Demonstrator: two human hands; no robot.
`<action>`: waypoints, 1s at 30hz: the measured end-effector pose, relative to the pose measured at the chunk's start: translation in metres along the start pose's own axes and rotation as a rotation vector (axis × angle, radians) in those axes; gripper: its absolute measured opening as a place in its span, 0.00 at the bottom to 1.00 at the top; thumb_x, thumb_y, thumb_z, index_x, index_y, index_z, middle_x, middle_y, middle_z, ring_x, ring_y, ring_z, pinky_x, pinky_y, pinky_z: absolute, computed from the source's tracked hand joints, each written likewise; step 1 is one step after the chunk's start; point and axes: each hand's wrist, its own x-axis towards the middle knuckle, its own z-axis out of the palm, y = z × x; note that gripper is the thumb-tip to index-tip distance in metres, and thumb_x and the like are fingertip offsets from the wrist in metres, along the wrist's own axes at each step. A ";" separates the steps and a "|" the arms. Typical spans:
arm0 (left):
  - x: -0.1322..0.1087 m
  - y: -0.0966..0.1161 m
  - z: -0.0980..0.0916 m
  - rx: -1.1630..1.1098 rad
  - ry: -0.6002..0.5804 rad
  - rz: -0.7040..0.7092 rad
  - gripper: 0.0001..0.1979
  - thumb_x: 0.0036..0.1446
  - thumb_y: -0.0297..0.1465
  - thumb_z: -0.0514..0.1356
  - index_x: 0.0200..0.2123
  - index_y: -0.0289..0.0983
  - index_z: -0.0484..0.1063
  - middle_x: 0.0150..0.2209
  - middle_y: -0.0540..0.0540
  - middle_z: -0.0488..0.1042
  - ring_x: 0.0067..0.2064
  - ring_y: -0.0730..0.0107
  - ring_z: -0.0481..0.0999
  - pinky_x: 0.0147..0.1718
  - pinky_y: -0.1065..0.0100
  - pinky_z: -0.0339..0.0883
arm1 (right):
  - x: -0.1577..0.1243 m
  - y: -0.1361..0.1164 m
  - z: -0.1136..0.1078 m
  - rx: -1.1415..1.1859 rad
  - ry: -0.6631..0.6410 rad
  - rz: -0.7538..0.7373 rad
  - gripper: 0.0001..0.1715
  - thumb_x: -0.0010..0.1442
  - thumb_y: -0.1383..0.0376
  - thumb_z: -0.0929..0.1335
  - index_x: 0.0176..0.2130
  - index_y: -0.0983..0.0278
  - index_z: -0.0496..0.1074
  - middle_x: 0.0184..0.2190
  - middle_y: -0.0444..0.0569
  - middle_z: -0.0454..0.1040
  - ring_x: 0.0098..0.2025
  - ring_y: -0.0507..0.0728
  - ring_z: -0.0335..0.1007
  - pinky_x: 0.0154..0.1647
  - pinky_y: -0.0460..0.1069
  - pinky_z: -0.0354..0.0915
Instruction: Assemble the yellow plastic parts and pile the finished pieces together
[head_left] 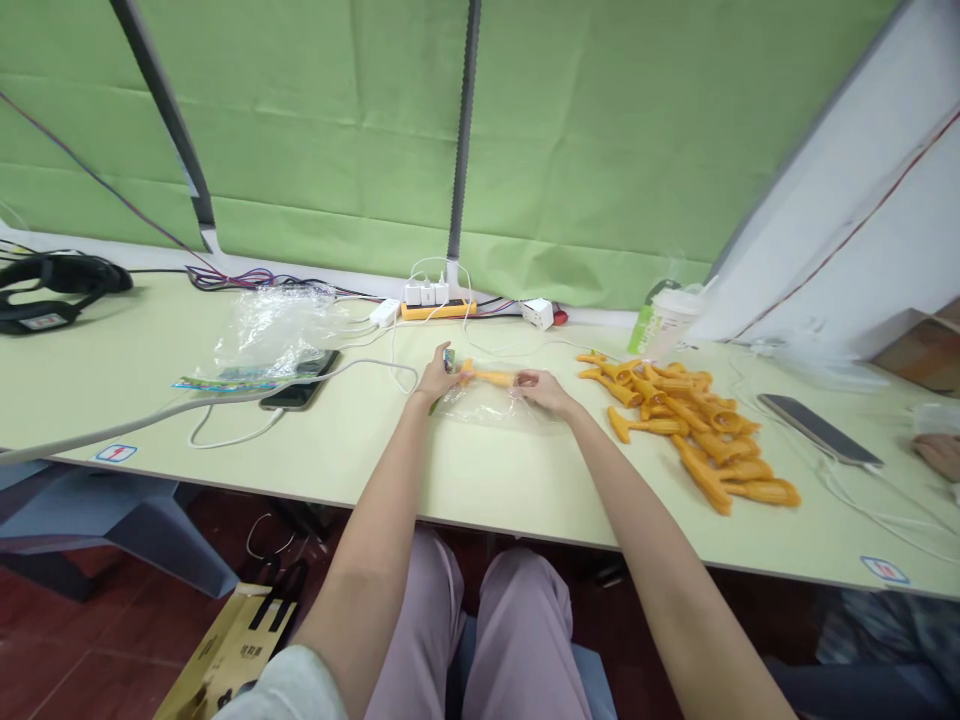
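Both hands meet over the middle of the table. My left hand (437,377) is closed on one end of a clear plastic bag (484,405), where a bit of coloured print shows. An orange plastic T-shaped tool (491,378) lies across between the hands, its narrower crosspiece at the left fingers. At its other end, my right hand (546,390) has its fingers closed on the tool's thicker handle. Whether the tool is fully inside the bag cannot be made out. To the right lies a heap of similar orange tools (686,405).
Clear bags (274,330) with printed strips lie at left beside a charging phone (304,385). An orange power strip (439,310) with white plugs sits at the back. A lidded cup (671,322) and another phone (821,430) stand and lie at right. Cables cross the tabletop.
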 end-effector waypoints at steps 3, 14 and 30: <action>-0.003 0.005 0.000 -0.153 -0.047 -0.080 0.43 0.49 0.40 0.66 0.64 0.39 0.49 0.37 0.46 0.72 0.33 0.72 0.73 0.39 0.68 0.68 | 0.004 0.000 0.002 0.008 -0.045 0.007 0.14 0.42 0.64 0.75 0.32 0.65 0.76 0.31 0.45 0.76 0.28 0.49 0.68 0.33 0.45 0.66; 0.001 0.006 0.001 0.347 0.125 0.070 0.41 0.46 0.31 0.66 0.62 0.43 0.54 0.59 0.39 0.60 0.61 0.53 0.57 0.58 0.54 0.53 | 0.020 0.012 0.017 -0.196 0.098 0.068 0.23 0.45 0.59 0.75 0.43 0.62 0.76 0.39 0.49 0.78 0.41 0.58 0.73 0.43 0.50 0.66; -0.004 0.005 -0.001 0.543 -0.015 0.028 0.21 0.53 0.40 0.60 0.51 0.47 0.72 0.58 0.43 0.61 0.60 0.52 0.55 0.57 0.55 0.51 | -0.068 0.018 -0.128 -0.968 0.150 -0.164 0.24 0.54 0.73 0.63 0.49 0.61 0.73 0.50 0.55 0.71 0.54 0.64 0.62 0.55 0.58 0.58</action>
